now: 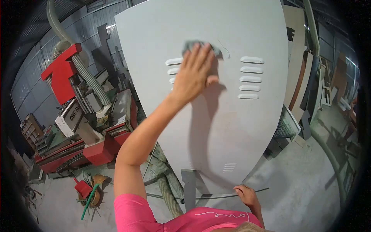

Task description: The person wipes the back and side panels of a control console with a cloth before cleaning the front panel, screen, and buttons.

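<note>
A tall light-grey metal panel [232, 135] with raised vent slots stands upright before me. My left hand [195, 73] is stretched up its face, fingers pressing a crumpled grey-green cloth [190, 45] flat to the surface between the two groups of slots. A loose thin thread [225, 48] shows on the panel just right of the cloth. Low at the right, my right hand [247, 194] is beside my body with its fingers curled closed, overlapping a thin dark cable [216, 197] in this view; I cannot tell what it holds.
A red CNC machine [62, 77] with ribbed hoses stands at the left. Below it, a red dustpan [83, 188] and a green-handled tool [89, 203] lie by a basket. Thick hoses [170, 195] run along the floor near my feet. Boards [299, 77] lean behind the panel at right.
</note>
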The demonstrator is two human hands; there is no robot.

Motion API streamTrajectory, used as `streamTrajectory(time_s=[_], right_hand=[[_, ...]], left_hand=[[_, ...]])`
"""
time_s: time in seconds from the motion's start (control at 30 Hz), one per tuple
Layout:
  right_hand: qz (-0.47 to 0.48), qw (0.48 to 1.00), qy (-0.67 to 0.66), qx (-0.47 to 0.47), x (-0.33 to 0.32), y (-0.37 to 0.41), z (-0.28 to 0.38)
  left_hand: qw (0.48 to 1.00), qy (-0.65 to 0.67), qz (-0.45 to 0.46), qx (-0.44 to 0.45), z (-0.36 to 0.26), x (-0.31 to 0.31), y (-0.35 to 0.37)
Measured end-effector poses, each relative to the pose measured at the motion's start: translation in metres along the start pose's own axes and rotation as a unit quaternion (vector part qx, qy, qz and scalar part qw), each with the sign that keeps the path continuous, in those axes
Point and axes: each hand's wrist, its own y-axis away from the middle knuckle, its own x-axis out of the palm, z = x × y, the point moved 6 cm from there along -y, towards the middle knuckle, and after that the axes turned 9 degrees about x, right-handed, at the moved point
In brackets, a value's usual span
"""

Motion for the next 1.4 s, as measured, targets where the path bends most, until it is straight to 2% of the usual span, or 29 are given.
streamTrajectory(time_s=[0.1,0.2,0.27,0.4,0.47,0.53,0.6,0.63,0.7,0.8,0.87,0.93,1.03,1.13,1.2,1.27,1.3,1.33,1.4], right_hand=[[-0.006,1.0,-0.005,-0.007,-0.002,-0.001,0.001],[0.012,1.0,-0.007,0.018,-0.003,0.002,0.0],[0.009,1.0,-0.006,0.001,0.0,0.004,-0.005],[0.004,1.0,-0.009,-0.024,0.004,0.01,-0.01],[0.003,1.0,-0.01,-0.029,0.004,0.01,-0.007],[-0.002,0.999,-0.011,-0.032,0.001,0.011,-0.004],[0.018,1.0,-0.015,-0.012,0.003,0.01,-0.002],[0.018,1.0,-0.016,-0.014,0.003,0.01,-0.002],[0.043,0.999,0.005,0.01,0.008,0.007,-0.005],[0.045,0.999,0.019,-0.016,0.015,0.004,0.001],[0.049,0.998,0.032,-0.016,0.02,0.001,0.002],[0.055,0.997,0.044,-0.012,0.023,0.001,0.008],[0.087,0.995,0.044,0.028,0.022,0.001,0.015],[0.089,0.995,0.03,0.018,0.025,0.001,0.012],[0.081,0.996,0.033,0.015,0.024,0.003,0.012],[0.078,0.996,0.029,0.011,0.026,0.006,0.007],[0.074,0.997,0.023,0.007,0.026,0.006,0.006],[0.074,0.997,0.023,0.007,0.025,0.007,0.006],[0.091,0.995,0.028,0.013,0.025,0.007,0.004]], left_hand=[[0.992,-0.07,-0.087,-0.05,0.066,-0.02,-0.026],[0.981,-0.103,-0.156,-0.044,0.119,-0.043,-0.056],[0.98,-0.137,-0.121,-0.081,0.147,-0.049,-0.071],[0.981,-0.125,-0.105,-0.1,0.147,-0.051,-0.068],[0.982,-0.122,-0.139,-0.023,0.12,-0.048,-0.047],[0.982,-0.123,-0.145,-0.021,0.1,-0.034,-0.017],[0.996,-0.073,-0.036,-0.023,0.077,-0.021,0.009],[0.996,-0.075,-0.036,-0.021,0.064,-0.022,0.023],[0.997,-0.045,0.056,-0.014,0.047,-0.017,0.041],[0.996,-0.034,0.085,-0.002,0.057,-0.025,0.043],[0.997,-0.047,0.059,-0.008,0.082,-0.03,0.03],[0.996,-0.08,-0.047,-0.017,0.112,-0.045,0.011],[0.989,-0.112,-0.098,-0.02,0.149,-0.061,-0.024],[0.985,-0.133,-0.071,-0.081,0.182,-0.067,-0.046],[0.984,-0.143,-0.062,-0.091,0.18,-0.066,-0.044],[0.977,-0.133,-0.143,-0.082,0.162,-0.07,-0.03],[0.981,-0.101,-0.154,-0.054,0.155,-0.066,-0.018],[0.981,-0.101,-0.154,-0.054,0.145,-0.059,-0.002],[0.988,-0.1,-0.094,-0.07,0.122,-0.042,0.033]])
